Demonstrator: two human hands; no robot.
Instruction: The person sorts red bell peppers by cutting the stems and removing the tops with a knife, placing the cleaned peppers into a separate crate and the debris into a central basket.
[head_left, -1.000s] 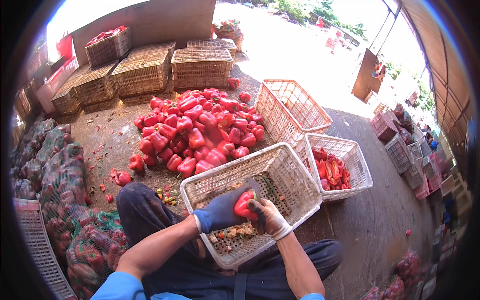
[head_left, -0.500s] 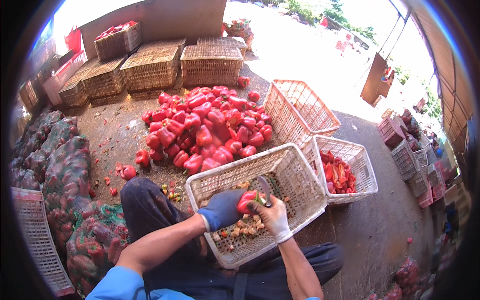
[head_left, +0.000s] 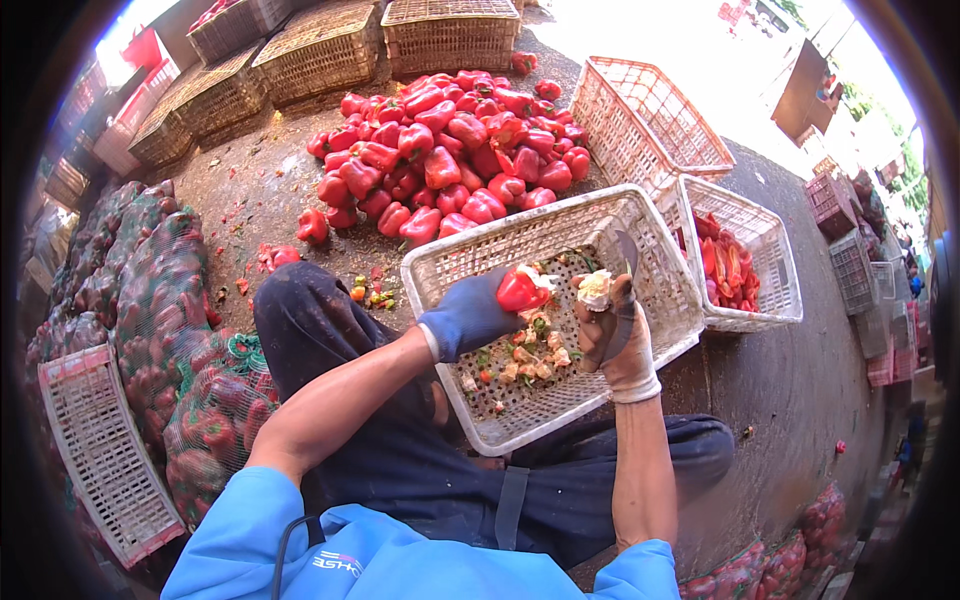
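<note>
My left hand (head_left: 465,316), in a blue glove, is closed around a red bell pepper (head_left: 519,290) whose cut end shows pale flesh. Gripped in my right hand (head_left: 630,360), in a pale glove with dark-stained fingers, is a curved knife (head_left: 629,256), its blade pointing away from me. The same hand pinches a cut-out pepper core (head_left: 595,290), pale and seedy. Both hands are apart, above a dirty white plastic crate (head_left: 668,262) tilted by my legs. Inside it lie several pepper cores (head_left: 528,368) and green scraps.
A heap of red peppers (head_left: 440,165) lies beyond the crate. On the right are a crate of cut peppers (head_left: 775,262) and a taller crate (head_left: 625,120). Net sacks of peppers (head_left: 160,300) and a pale crate (head_left: 105,450) line the left. Stacked crates (head_left: 320,55) stand behind.
The core has come away from the pepper and is now in my right hand. My hands have moved apart, and the view has tilted down toward my lap.
</note>
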